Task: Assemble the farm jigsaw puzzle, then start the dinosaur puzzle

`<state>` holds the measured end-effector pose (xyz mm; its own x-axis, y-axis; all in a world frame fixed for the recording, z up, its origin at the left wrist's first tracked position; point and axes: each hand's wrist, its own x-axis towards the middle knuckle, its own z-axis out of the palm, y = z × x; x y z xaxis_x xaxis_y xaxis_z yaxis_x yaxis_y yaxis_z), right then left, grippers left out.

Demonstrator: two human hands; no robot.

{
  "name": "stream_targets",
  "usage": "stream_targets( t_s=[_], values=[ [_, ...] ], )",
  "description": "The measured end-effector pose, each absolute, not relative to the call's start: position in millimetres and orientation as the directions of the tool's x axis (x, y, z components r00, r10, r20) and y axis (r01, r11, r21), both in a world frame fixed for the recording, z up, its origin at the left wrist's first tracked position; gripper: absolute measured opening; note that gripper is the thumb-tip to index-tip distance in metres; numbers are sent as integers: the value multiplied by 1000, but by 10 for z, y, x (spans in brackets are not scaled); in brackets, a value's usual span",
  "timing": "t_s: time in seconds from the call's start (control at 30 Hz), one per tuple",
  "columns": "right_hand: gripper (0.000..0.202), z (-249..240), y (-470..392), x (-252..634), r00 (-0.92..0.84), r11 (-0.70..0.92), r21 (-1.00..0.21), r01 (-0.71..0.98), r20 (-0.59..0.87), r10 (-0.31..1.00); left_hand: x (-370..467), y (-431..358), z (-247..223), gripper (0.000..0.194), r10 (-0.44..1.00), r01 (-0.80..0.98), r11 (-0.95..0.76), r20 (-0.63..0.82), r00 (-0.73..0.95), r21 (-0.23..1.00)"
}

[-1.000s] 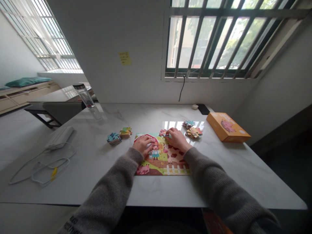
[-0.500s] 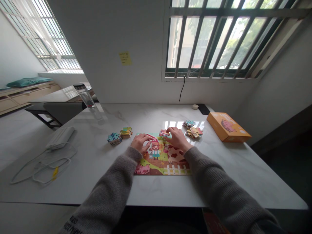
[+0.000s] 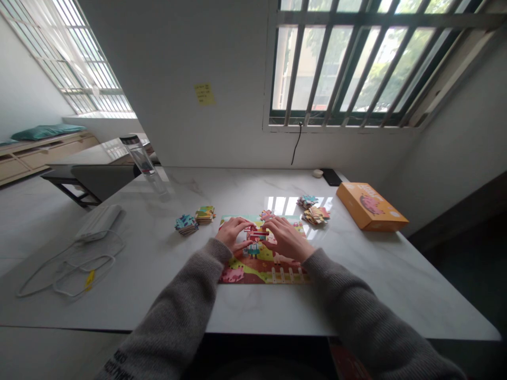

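A farm-scene jigsaw puzzle (image 3: 253, 277) lies flat on the white table, with a pig, a figure and a fence printed on it. Over its upper middle, a small red puzzle piece (image 3: 260, 234) is between my two hands, tilted. My left hand (image 3: 233, 234) curls in from the left, fingertips and thumb at the piece's left side. From the right, my right hand (image 3: 288, 240) has its fingers and thumb around the other side. My fingers partly hide the picture below. Just beyond them, another pink puzzle piece (image 3: 266, 214) lies at the puzzle's top edge.
Stacks of blue pieces (image 3: 186, 224) and green pieces (image 3: 205, 214) stand at left. Yellow pieces (image 3: 316, 215) and light-blue pieces (image 3: 307, 201) are piled at right, near an orange box (image 3: 370, 207). A bottle (image 3: 138, 154), a phone (image 3: 330, 177) and a white cable (image 3: 85, 264) lie farther out.
My right hand has moved toward me and slightly left, away from the pink piece at the top edge. Both hands are now closer together, with a red piece between them.
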<state>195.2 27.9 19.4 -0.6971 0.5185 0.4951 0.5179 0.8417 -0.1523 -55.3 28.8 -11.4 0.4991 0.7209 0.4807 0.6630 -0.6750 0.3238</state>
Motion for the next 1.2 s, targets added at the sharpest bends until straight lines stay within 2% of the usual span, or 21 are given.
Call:
stream_targets(
  t_s=[0.13, 0.27, 0.37, 0.57, 0.93, 1.07, 1.2],
  values=[
    [39, 157, 284, 1946, -685, 844, -179, 506, 511, 519, -604, 320, -116, 46, 731, 678, -664, 466, 498, 315],
    [55, 123, 303, 1978, -644, 827, -239, 509, 532, 550, -880, 418, -130, 47, 771, 759, -583, 494, 402, 292],
    [53, 88, 326, 2016, -623, 806, -273, 525, 523, 582, -1137, 487, -149, 46, 795, 801, -526, 500, 344, 286],
    [57, 17, 336, 2042, -623, 760, -307, 573, 439, 647, -1297, 543, -250, 49, 846, 831, -472, 414, 335, 294],
    [61, -34, 323, 2023, -614, 753, -342, 563, 437, 657, -1192, 552, -396, 44, 911, 883, -365, 310, 273, 295],
    [57, -31, 323, 2024, -613, 755, -340, 561, 442, 655, -1179, 542, -374, 45, 909, 875, -368, 319, 268, 314],
    [41, -6, 321, 2004, -608, 750, -342, 566, 441, 660, -1118, 500, -260, 45, 869, 838, -442, 382, 313, 319]
  ],
)
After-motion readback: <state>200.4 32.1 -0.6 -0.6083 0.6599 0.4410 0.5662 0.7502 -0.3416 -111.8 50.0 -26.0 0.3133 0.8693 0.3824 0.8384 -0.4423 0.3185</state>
